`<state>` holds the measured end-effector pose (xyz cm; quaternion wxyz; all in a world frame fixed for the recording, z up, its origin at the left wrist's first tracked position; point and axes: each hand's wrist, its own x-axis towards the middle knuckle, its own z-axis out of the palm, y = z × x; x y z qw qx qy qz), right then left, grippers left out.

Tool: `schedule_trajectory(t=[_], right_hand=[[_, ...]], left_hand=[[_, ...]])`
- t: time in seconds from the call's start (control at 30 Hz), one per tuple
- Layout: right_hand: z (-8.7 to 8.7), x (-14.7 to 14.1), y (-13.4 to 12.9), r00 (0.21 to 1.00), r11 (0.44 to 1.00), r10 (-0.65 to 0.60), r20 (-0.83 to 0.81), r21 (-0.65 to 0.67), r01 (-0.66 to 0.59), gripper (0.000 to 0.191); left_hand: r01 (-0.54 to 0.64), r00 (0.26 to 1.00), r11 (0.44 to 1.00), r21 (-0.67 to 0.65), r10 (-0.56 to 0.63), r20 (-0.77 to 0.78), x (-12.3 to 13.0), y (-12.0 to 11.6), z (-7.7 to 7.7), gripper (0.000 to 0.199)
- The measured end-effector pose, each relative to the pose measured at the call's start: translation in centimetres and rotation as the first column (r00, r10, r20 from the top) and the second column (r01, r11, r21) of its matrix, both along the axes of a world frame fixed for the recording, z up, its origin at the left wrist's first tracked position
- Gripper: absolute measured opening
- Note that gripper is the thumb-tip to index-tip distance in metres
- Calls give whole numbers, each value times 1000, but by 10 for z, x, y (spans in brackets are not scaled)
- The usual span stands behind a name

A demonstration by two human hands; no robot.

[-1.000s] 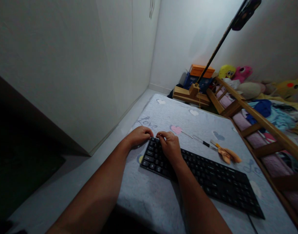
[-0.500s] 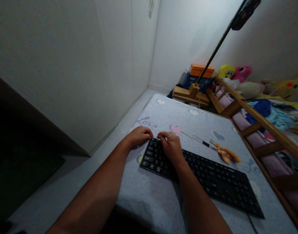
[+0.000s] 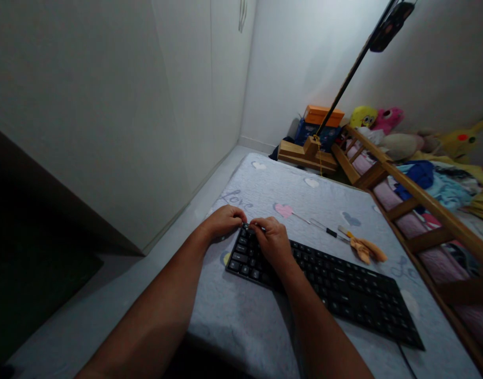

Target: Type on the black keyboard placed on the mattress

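A black keyboard lies at a slant on the padded bed cover, its cable leaving the near right edge. My left hand rests by the far left corner of the keyboard, fingers curled in and touching that corner. Just to its right, my right hand is over the top row of keys, thumb and fingertips pinched close to the corner key. Whatever those fingertips may hold is too small to make out. The right hand and forearm cover part of the keys.
Beyond the keyboard lie a thin metal rod, a slim tool with a black grip, and an orange cloth. A wooden rail borders the right side. A pole on a wooden base stands behind; a wardrobe rises left.
My right hand has shifted slightly left, its fingertips nearer the keyboard's corner and my left hand. The left hand stays at the corner. The whole view has moved a little.
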<state>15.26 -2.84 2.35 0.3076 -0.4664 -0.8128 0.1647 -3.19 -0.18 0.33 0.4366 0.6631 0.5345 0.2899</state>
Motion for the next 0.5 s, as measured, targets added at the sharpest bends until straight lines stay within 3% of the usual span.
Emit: schedule_trajectory(t=[0.23,0.5], right_hand=[[-6,-7,2,999,1000,13,-46,0,-13,18],[-1,-6,2,1000,999,23,-13,-23,-23,18]], left_hand=[[16,1000,1000,12,-16,-18,-1,4,-6,24],[3,999,1000,-3,-3,-47,0,1,-3,25]])
